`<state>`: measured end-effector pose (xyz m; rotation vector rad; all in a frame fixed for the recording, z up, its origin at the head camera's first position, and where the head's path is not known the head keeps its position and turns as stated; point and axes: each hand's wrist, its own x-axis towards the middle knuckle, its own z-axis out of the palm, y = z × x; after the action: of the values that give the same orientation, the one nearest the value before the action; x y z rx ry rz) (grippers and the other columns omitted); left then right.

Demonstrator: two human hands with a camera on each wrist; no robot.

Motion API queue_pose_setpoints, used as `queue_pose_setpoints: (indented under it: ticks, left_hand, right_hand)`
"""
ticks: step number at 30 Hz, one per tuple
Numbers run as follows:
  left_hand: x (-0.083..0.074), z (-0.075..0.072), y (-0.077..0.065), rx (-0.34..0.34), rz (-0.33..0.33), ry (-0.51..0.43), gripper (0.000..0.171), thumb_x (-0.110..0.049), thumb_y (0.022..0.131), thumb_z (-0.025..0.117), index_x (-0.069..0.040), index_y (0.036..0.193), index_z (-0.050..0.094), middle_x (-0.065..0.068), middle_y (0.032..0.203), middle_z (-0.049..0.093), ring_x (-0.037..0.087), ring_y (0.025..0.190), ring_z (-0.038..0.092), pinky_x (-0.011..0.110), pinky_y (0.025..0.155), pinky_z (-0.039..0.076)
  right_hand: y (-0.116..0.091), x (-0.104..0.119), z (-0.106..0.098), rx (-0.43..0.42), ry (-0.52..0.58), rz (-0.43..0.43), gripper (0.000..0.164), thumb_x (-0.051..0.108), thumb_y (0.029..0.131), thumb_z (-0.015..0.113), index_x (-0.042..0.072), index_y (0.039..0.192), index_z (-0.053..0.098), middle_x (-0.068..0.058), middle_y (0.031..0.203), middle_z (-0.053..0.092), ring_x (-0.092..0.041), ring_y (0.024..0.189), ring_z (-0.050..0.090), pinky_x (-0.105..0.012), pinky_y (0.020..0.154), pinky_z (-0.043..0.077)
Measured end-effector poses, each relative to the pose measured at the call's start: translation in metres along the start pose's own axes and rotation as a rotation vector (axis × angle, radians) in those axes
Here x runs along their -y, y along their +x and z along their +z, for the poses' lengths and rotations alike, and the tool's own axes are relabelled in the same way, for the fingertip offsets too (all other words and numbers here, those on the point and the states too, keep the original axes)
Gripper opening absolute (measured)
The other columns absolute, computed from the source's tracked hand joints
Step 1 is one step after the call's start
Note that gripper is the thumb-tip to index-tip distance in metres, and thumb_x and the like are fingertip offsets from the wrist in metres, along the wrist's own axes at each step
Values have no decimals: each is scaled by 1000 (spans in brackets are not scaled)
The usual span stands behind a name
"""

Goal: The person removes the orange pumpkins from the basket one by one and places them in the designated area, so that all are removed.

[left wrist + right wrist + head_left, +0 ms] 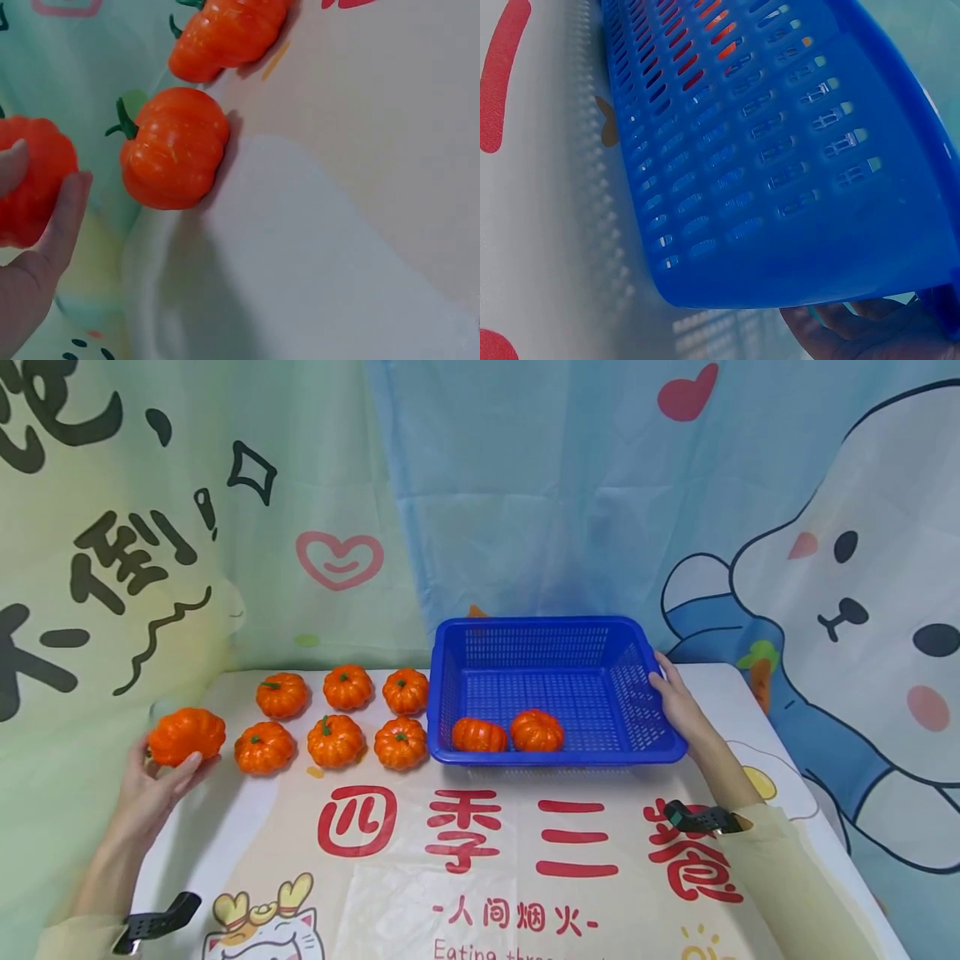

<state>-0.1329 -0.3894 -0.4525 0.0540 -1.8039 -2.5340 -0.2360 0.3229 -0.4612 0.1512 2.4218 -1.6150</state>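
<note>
My left hand (153,785) grips an orange toy pumpkin (187,737) above the table's left edge; in the left wrist view its thumb and a finger (66,217) lie against that pumpkin (45,184). My right hand (677,700) holds the right end of a blue plastic basket (555,758). In the right wrist view its fingers (847,322) are at the basket's end wall (795,255), partly hidden by it. Two pumpkins (537,730) lie inside the basket near its front wall. Several more pumpkins (336,741) stand in two rows left of the basket.
A printed cloth with red characters (577,837) covers the table. Behind it hangs a cartoon curtain (525,510). Each wrist wears a black strap (701,818). The pumpkin nearest my left hand in the rows (265,747) sits just right of it.
</note>
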Motion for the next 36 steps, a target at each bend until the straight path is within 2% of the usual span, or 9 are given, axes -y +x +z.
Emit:
queue_pose_setpoints:
  ticks: [9, 13, 18, 22, 24, 26, 29, 32, 36]
  left_hand:
    - [-7, -7, -1, -69, -90, -196, 68, 11, 95, 44, -38, 130, 14, -8, 129, 25, 23, 92, 73, 28, 79, 59]
    - [-10, -3, -3, -105, -104, -182, 60, 2, 97, 47, -38, 128, 14, -10, 128, 25, 20, 89, 72, 29, 76, 60]
    - [-7, 0, -10, -94, -66, -123, 44, -6, 101, 44, -31, 126, 18, -7, 126, 30, 19, 88, 72, 32, 72, 61]
    - [25, -32, -9, -89, 18, 27, 39, -7, 100, 49, -25, 124, 24, -3, 130, 32, 18, 85, 73, 31, 71, 60]
    - [41, -47, -11, -110, 56, 141, 47, -5, 97, 54, -25, 127, 25, -2, 127, 35, 11, 87, 71, 28, 70, 60]
    - [49, -49, -18, -152, 61, 263, 61, -2, 92, 61, -27, 133, 24, -5, 125, 36, 1, 91, 65, 23, 68, 59]
    - [33, -22, -40, -216, -45, 528, 81, -7, 91, 64, -32, 147, 12, -14, 119, 36, -7, 97, 50, 10, 71, 53]
    - [20, 4, -56, -234, -140, 813, 87, -19, 91, 67, -27, 155, 8, -11, 127, 35, -8, 97, 39, 2, 72, 42]
    - [22, 17, -65, -233, -152, 1030, 83, -28, 86, 73, -19, 153, 24, 6, 133, 35, -10, 97, 33, 5, 75, 35]
  right_hand:
    - [-22, 30, 6, 17, 24, 17, 59, 29, 106, 18, 19, 155, -14, -19, 162, -12, -47, 148, -9, -69, 114, -6]
    - [-24, 34, 7, 15, 23, 17, 59, 28, 106, 18, 18, 155, -14, -20, 162, -11, -47, 148, -8, -69, 115, -6]
    - [-9, 16, 4, 7, 6, 9, 59, 33, 106, 18, 23, 155, -14, -16, 163, -12, -45, 149, -9, -69, 115, -6]
    - [0, 4, 2, 2, -11, 0, 59, 38, 106, 18, 27, 155, -14, -14, 164, -11, -44, 149, -7, -68, 115, -4]
    - [0, 4, 1, 1, -14, 1, 59, 38, 106, 18, 27, 155, -14, -14, 163, -11, -44, 149, -7, -68, 116, -4]
    - [-4, 11, 1, 5, -8, 9, 59, 36, 106, 18, 25, 155, -14, -15, 163, -12, -44, 149, -8, -68, 116, -5]
    - [-15, 24, 4, 14, 9, 22, 59, 30, 106, 18, 20, 155, -14, -17, 162, -13, -45, 149, -10, -68, 115, -6]
    - [-24, 33, 6, 17, 18, 26, 59, 27, 106, 18, 17, 155, -14, -19, 162, -13, -46, 148, -10, -68, 115, -7]
    - [-28, 36, 7, 12, 12, 21, 59, 27, 106, 19, 17, 155, -13, -19, 162, -12, -46, 148, -10, -68, 115, -7]
